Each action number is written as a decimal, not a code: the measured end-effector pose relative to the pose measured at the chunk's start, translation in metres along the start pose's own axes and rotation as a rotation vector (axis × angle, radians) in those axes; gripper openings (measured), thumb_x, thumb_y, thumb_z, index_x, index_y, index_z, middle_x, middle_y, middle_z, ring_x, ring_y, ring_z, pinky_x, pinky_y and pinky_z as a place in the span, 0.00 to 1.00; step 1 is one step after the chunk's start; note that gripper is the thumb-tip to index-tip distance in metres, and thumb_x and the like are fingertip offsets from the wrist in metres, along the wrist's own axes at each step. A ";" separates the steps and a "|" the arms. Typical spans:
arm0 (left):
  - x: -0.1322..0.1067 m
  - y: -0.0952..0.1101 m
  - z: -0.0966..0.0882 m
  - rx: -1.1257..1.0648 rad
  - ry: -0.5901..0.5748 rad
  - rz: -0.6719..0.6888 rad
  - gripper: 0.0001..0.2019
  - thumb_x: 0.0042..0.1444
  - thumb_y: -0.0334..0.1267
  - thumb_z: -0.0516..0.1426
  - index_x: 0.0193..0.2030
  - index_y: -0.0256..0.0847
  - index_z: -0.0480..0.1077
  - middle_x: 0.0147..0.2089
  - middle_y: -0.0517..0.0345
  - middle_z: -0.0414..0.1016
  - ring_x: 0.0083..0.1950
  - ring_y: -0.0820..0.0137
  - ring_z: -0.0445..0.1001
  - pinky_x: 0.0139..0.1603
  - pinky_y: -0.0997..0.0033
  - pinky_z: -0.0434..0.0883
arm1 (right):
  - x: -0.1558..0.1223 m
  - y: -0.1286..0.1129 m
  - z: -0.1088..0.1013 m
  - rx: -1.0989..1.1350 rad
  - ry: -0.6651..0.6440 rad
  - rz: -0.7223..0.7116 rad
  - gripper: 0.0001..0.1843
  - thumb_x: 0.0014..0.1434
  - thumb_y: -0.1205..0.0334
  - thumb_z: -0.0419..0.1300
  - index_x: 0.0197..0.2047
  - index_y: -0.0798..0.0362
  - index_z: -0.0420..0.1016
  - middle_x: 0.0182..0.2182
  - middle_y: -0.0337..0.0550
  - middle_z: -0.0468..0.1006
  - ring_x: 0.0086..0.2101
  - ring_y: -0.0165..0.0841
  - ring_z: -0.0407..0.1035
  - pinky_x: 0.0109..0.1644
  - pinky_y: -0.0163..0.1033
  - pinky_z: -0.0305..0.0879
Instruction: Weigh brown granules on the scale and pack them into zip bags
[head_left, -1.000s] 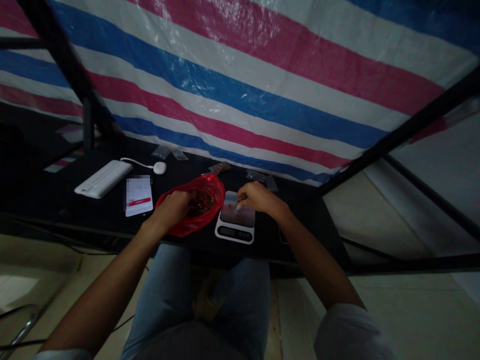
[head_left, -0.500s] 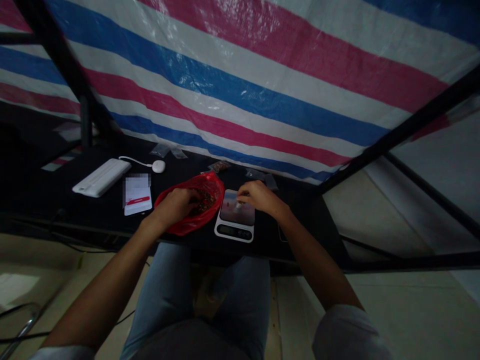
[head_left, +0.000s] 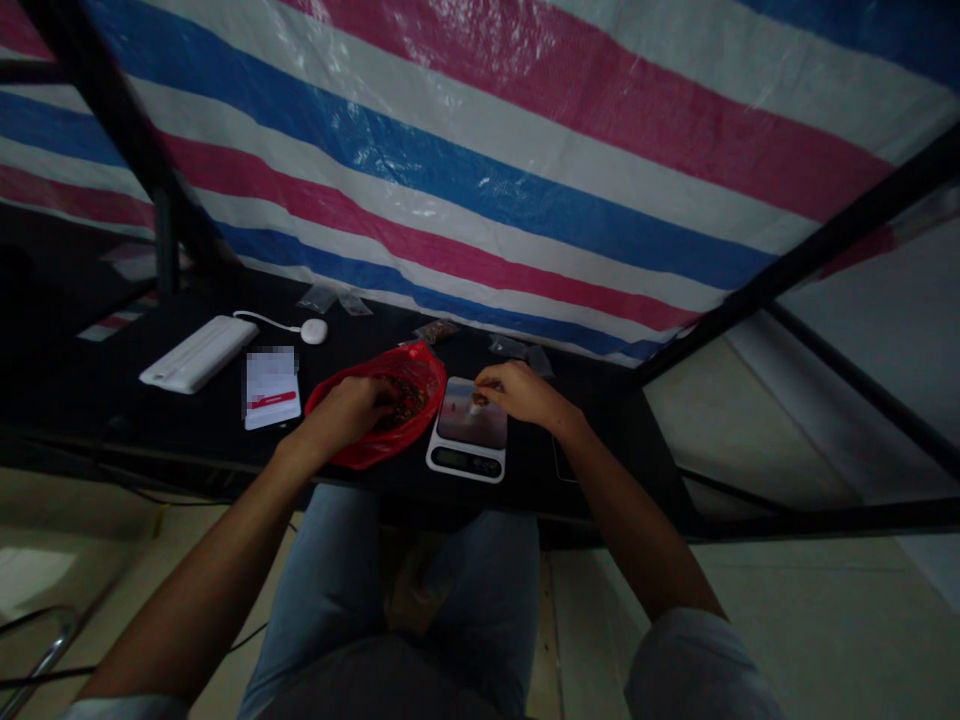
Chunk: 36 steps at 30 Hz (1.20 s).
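Observation:
A red plastic bag [head_left: 360, 453] lies on its side of the table with its mouth spread, showing small brown dried pieces [head_left: 411, 402] inside. My left hand [head_left: 351, 408] reaches over the bag's near left rim, its curled fingers among the pieces; the fingertips are hidden. Right of the bag sits a white kitchen scale [head_left: 466, 462] with a shiny platform. Just above that platform my right hand [head_left: 517, 390] pinches a small brown clump [head_left: 480, 398], whose exact kind I cannot make out.
A phone [head_left: 271, 390] with a lit screen and a white power bank [head_left: 199, 355], cabled to a round white puck [head_left: 314, 331], lie at left. Small clear bags [head_left: 435, 331] line the back edge before a striped plastic sheet [head_left: 450, 200]. Black frame bars flank the table.
The view has shifted slightly. My right fingers have moved a little, and the brown clump shows more plainly between them. My left hand stays in the red bag.

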<state>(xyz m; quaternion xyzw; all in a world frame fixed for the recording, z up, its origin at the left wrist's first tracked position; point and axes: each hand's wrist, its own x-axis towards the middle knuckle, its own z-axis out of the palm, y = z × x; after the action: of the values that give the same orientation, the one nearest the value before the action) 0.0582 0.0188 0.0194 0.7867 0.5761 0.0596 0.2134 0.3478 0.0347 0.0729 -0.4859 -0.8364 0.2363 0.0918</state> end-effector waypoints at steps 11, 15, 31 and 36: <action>0.002 -0.007 0.007 -0.064 0.020 0.074 0.17 0.61 0.35 0.55 0.52 0.42 0.80 0.53 0.49 0.84 0.54 0.57 0.81 0.56 0.66 0.73 | 0.006 -0.002 0.005 -0.269 0.008 -0.058 0.08 0.63 0.69 0.62 0.40 0.53 0.85 0.42 0.47 0.83 0.43 0.36 0.75 0.48 0.38 0.65; 0.002 -0.007 0.008 -0.051 0.031 0.049 0.16 0.61 0.35 0.55 0.52 0.42 0.81 0.53 0.47 0.84 0.53 0.56 0.82 0.55 0.66 0.74 | 0.009 -0.005 0.008 -0.265 0.058 -0.107 0.09 0.64 0.69 0.61 0.43 0.54 0.84 0.43 0.47 0.83 0.44 0.37 0.74 0.49 0.39 0.64; 0.000 -0.017 0.013 -0.066 0.079 0.079 0.15 0.62 0.36 0.54 0.50 0.42 0.79 0.50 0.48 0.84 0.52 0.55 0.82 0.51 0.65 0.74 | 0.024 0.000 0.001 -0.186 0.039 -0.179 0.08 0.60 0.72 0.64 0.37 0.52 0.86 0.38 0.45 0.86 0.41 0.36 0.76 0.49 0.40 0.66; 0.002 -0.014 0.012 -0.069 0.082 0.076 0.16 0.63 0.36 0.53 0.52 0.41 0.79 0.53 0.48 0.83 0.53 0.56 0.82 0.53 0.65 0.73 | 0.001 0.027 -0.006 0.046 0.103 -0.029 0.06 0.61 0.70 0.65 0.37 0.54 0.85 0.38 0.45 0.87 0.38 0.36 0.79 0.45 0.39 0.68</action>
<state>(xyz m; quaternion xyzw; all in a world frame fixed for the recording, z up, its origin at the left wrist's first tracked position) 0.0506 0.0204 0.0024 0.7970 0.5518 0.1198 0.2144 0.3704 0.0492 0.0646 -0.4831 -0.8318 0.2289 0.1494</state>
